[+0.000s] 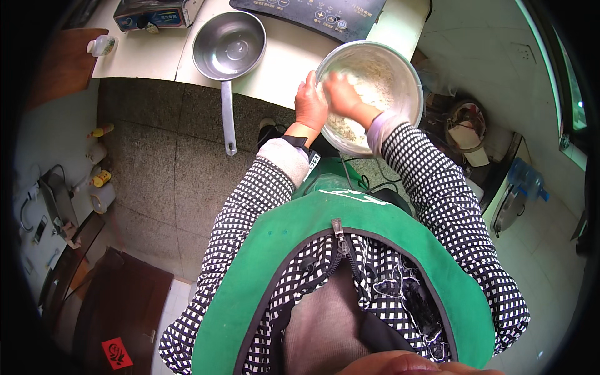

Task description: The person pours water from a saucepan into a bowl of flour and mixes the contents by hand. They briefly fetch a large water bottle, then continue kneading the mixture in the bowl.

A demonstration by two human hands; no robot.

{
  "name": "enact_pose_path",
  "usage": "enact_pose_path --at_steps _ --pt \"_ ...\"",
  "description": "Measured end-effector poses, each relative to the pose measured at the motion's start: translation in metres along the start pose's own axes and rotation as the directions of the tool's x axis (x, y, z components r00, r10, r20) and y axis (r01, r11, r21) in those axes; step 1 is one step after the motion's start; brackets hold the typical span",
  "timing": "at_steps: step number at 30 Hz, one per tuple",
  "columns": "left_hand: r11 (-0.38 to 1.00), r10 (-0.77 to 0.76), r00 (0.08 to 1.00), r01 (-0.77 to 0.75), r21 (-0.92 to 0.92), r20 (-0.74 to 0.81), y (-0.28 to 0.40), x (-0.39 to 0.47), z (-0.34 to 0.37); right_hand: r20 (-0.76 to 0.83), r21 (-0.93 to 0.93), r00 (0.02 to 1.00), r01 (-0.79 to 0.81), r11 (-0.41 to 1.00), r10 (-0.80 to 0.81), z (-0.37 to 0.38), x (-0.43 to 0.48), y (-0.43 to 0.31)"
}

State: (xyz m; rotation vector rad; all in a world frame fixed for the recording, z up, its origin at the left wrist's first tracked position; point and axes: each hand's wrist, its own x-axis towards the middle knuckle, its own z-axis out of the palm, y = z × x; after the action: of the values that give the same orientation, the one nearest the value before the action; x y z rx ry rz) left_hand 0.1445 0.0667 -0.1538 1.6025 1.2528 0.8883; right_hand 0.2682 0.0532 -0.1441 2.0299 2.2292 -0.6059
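Note:
A large round metal bowl [416, 89] stands at the counter's right edge, tilted a little, with pale flour-like dough mix [375, 91] inside. My left hand [311, 104] grips the bowl's left rim, its fingers closed around the edge. My right hand [344, 96] is down in the bowl against its left inner wall, fingers curled into the mix and partly blurred; whether dough lies within the fingers is hidden. Left of the bowl, a metal saucepan [229, 44] rests on the counter, its long handle pointing out over the edge toward me.
An induction cooktop [309, 14] lies behind the bowl. A boxed portable stove [154, 14] and a small plastic bottle [102, 46] are at the left of the white counter [281, 70]. Cables hang below the bowl. A bin [466, 124] stands at right, near a blue water jug [527, 180].

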Motion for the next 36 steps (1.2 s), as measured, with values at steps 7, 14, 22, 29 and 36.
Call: enact_pose_path --at_steps 7,14,22,29,36 --pt "0.999 -0.027 1.000 0.027 0.035 -0.003 0.002 0.004 0.000 0.179 0.389 0.934 0.220 0.895 -0.308 -0.006 -0.009 0.009" --pt "0.999 0.051 0.999 -0.051 0.020 -0.015 -0.003 0.009 -0.001 0.161 -0.027 0.891 -0.425 0.905 0.423 -0.060 -0.002 0.086" --pt "0.999 -0.030 0.999 0.030 0.015 -0.017 0.003 0.007 0.002 0.296 0.259 0.890 -0.425 0.867 0.348 0.006 -0.030 0.021" --pt "0.999 -0.011 1.000 0.011 0.042 0.013 0.001 0.009 -0.001 -0.026 0.274 0.891 -0.429 0.861 0.453 -0.045 -0.006 0.086" --pt "0.998 -0.054 0.998 0.053 -0.015 -0.037 0.007 0.006 0.003 0.704 0.392 0.631 -0.728 0.563 0.325 -0.004 -0.064 0.045"
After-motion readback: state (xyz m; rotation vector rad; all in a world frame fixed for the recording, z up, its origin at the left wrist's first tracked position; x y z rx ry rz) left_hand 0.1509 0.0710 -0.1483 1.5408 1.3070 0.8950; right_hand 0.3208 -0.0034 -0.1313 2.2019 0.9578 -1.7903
